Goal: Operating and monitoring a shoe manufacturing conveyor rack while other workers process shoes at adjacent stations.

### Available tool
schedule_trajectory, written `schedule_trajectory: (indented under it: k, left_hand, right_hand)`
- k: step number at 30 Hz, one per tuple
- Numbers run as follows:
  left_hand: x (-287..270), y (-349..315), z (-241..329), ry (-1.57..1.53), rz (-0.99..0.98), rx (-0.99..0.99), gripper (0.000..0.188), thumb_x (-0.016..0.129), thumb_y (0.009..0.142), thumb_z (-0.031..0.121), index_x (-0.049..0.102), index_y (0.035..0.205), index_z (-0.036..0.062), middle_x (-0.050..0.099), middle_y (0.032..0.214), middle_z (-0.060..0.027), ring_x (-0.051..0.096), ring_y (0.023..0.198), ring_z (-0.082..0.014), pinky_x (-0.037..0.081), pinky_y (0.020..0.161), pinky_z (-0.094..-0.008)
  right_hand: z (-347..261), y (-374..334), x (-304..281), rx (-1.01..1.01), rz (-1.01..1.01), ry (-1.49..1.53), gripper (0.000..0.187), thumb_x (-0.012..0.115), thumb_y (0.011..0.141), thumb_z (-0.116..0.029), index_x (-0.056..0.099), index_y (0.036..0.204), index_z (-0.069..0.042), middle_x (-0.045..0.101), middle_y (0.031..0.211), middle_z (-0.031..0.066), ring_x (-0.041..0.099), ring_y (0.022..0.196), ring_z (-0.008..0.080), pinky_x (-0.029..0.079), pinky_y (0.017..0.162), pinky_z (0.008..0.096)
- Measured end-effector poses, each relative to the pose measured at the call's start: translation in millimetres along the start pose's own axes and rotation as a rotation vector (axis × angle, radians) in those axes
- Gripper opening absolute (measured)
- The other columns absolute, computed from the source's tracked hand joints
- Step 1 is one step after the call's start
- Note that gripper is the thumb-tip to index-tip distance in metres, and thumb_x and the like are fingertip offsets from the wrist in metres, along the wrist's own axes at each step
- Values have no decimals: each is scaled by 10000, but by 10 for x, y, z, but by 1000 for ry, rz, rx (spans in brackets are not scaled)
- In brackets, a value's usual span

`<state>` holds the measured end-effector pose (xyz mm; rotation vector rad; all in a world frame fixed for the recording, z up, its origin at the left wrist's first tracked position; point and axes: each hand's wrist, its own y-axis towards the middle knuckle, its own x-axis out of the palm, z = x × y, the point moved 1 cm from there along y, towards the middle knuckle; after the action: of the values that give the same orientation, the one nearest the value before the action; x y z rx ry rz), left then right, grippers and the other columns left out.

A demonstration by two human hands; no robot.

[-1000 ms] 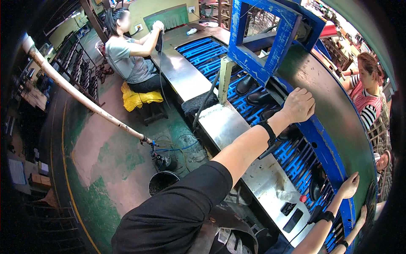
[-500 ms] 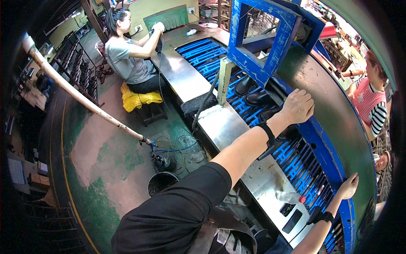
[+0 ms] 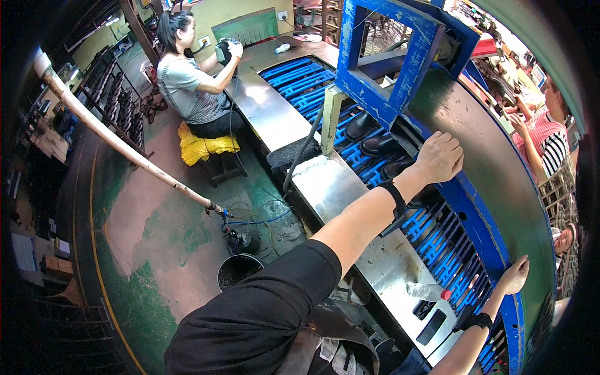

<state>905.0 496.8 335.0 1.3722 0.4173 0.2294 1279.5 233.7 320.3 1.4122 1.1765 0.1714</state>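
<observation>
My left hand point(image 3: 439, 156) rests on the edge of a green-topped cover point(image 3: 478, 134), by its blue metal side. Its fingers are curled in, and nothing shows in them. Farther down the same edge lies my right hand point(image 3: 514, 276), wrist on the blue side; its fingers are mostly turned from view. Under my left forearm runs a conveyor of blue slats point(image 3: 437, 240). Black shoes point(image 3: 379, 146) stand on it in a row beside the blue frame; my arm hides part of the row. Both wrists wear black bands.
A steel ledge point(image 3: 390, 262) borders the conveyor, with a clear bottle point(image 3: 426, 291) with a red cap. A blue metal frame point(image 3: 350, 75) rises ahead. At the far left a co-worker point(image 3: 187, 78) sits holding a dark item. Another person point(image 3: 542, 140) stands at right. A bucket point(image 3: 240, 270) stands below.
The seated co-worker has drawn their hands lower and now holds up a dark, bulky item. The person at right has shifted, arms raised in front. My hands have stayed in place.
</observation>
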Motion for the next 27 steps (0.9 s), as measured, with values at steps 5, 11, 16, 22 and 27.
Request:
schedule_trajectory:
  k: [5,11,16,22,27]
  left_hand:
    - [-6,0,-7,6,-1,7,135,674,734,123,567,655,96,510,686,-46,530,698,-236,424,651,-371]
    - [-10,2,-4,6,-1,13,136,673,731,122,566,653,92,512,679,-48,530,689,-236,426,645,-369]
    - [-11,1,-6,0,1,11,133,671,733,121,569,655,86,521,684,-50,531,686,-237,427,645,-369]
    - [-13,-4,-7,13,-10,8,133,672,737,126,572,656,90,525,686,-49,533,691,-237,427,648,-371]
    - [-1,2,9,7,-10,5,137,669,742,132,571,655,94,522,689,-48,533,701,-236,425,655,-370]
  right_hand:
    - [-5,-1,11,44,-56,-7,480,500,1006,-521,756,1018,-115,730,902,146,675,731,371,490,578,485]
    - [43,4,29,7,-29,2,490,502,1006,-521,757,1058,-106,736,936,144,687,761,363,502,593,477]
    - [-12,4,-22,29,-77,-24,499,502,1003,-531,758,1059,-106,739,950,139,691,771,364,502,593,481]
    - [-60,5,-50,69,-122,-42,515,500,1000,-542,761,1055,-101,744,950,134,697,771,355,515,605,475]
    - [43,19,-10,48,-86,-39,517,497,1000,-546,761,1089,-110,747,971,131,705,788,351,523,615,469]
